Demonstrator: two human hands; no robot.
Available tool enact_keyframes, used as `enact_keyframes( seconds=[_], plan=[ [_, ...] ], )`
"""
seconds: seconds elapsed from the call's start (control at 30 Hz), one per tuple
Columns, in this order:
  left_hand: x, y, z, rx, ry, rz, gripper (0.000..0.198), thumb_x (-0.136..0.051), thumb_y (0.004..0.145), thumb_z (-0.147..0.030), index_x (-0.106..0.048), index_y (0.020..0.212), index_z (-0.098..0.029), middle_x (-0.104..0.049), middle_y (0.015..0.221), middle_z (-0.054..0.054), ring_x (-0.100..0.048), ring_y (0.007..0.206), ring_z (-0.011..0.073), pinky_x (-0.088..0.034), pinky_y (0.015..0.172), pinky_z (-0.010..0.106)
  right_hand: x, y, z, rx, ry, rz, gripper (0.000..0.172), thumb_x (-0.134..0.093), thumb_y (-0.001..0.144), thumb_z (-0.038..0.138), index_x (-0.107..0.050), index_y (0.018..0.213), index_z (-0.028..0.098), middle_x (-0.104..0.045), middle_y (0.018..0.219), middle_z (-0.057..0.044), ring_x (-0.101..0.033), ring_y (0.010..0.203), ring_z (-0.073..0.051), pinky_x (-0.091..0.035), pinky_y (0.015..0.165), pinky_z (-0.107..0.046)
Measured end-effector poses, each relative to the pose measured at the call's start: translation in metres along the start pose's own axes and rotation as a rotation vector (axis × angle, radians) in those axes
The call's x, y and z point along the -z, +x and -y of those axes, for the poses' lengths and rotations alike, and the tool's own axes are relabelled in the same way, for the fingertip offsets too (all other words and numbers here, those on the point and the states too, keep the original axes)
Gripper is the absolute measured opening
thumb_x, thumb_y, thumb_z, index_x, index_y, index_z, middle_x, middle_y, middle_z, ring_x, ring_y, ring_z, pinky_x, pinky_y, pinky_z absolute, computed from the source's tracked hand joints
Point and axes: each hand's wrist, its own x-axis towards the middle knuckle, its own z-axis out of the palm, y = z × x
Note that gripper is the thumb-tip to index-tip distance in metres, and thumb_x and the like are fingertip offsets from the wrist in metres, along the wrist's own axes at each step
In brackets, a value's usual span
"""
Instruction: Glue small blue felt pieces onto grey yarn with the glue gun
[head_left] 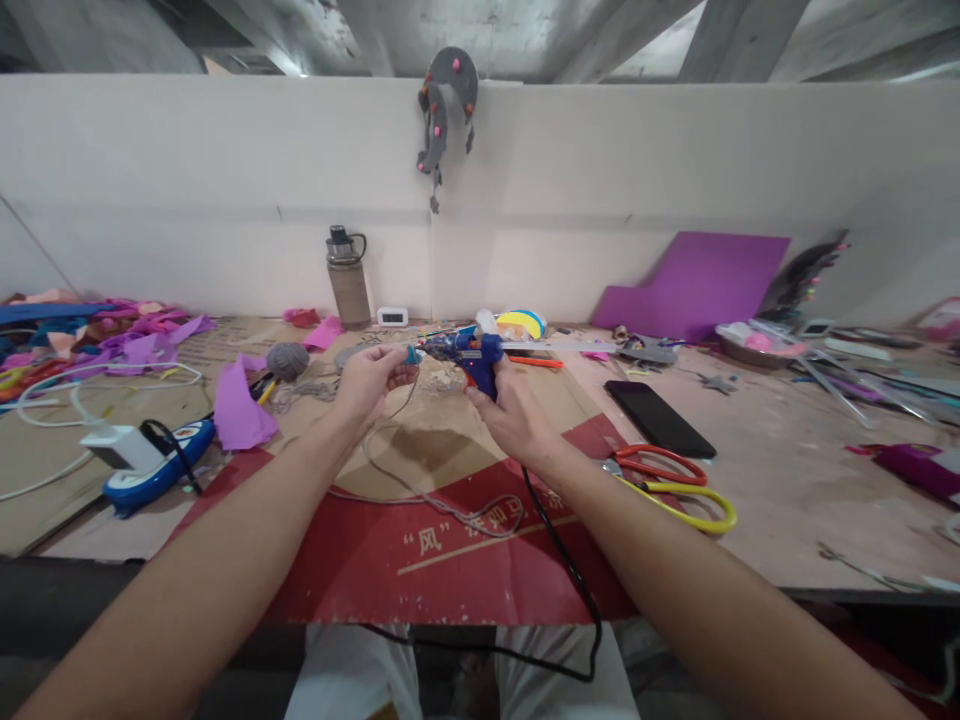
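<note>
My right hand (510,405) is wrapped round the grip of a blue hot glue gun (469,352), its nozzle pointing left. A long clear glue stick (559,346) sticks out of the gun's back. Between the fingertips of my left hand (379,378) is a small teal piece (413,354), right at the nozzle; whether they touch I cannot tell. Grey yarn (405,400) hangs from near that piece and loops over the red and tan cardboard (480,580) below. The gun's black cord (562,560) runs down over the cardboard's front edge.
Scissors with red and yellow handles (686,490) and a black phone (660,418) lie right. At left are a blue power strip (161,470), a grey yarn ball (288,360) and felt scraps (127,340). A bottle (349,285) stands behind; purple felt (697,285) leans against the wall.
</note>
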Motion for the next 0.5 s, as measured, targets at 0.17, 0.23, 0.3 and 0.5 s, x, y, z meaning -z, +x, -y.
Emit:
enact_keyframes(
  seconds=[0.17,0.23,0.3,0.5],
  plan=[
    [0.0024,0.0007,0.0013,-0.003,-0.008,-0.006,0.016,-0.074,0.065,-0.022,-0.061,0.068,-0.013,-0.063,0.060,0.002,-0.060,0.055,0.0103,-0.050,0.060,0.024,-0.0008,-0.0007,-0.0006,0.016,0.021,-0.003,0.038,-0.048,0.085,0.022,-0.050,0.123,0.015,-0.058,0.119,-0.014,-0.054,0.108,-0.027,-0.041,0.101,-0.046],
    [0.0024,0.0007,0.0011,-0.006,-0.007,-0.013,0.015,-0.073,0.066,-0.022,-0.061,0.068,-0.013,-0.063,0.060,0.002,-0.060,0.055,0.0102,-0.050,0.059,0.024,-0.0002,-0.0011,0.0003,0.003,0.014,-0.005,0.037,-0.048,0.085,0.022,-0.050,0.121,0.015,-0.058,0.118,-0.014,-0.055,0.106,-0.027,-0.042,0.099,-0.046],
    [0.0019,0.0006,0.0005,-0.009,-0.007,-0.012,0.014,-0.072,0.067,-0.022,-0.061,0.067,-0.013,-0.063,0.061,0.002,-0.060,0.055,0.0100,-0.050,0.059,0.024,0.0006,-0.0013,0.0013,0.000,0.008,-0.011,0.037,-0.048,0.085,0.023,-0.049,0.122,0.015,-0.058,0.117,-0.014,-0.055,0.106,-0.027,-0.042,0.099,-0.047],
    [0.0001,-0.0004,-0.0010,0.003,0.000,-0.004,0.016,-0.073,0.065,-0.021,-0.061,0.067,-0.012,-0.062,0.061,0.002,-0.059,0.053,0.0095,-0.050,0.058,0.024,-0.0001,-0.0017,0.0012,0.017,0.019,0.003,0.039,-0.048,0.085,0.022,-0.049,0.123,0.015,-0.059,0.115,-0.014,-0.056,0.105,-0.026,-0.042,0.099,-0.045]
  ],
)
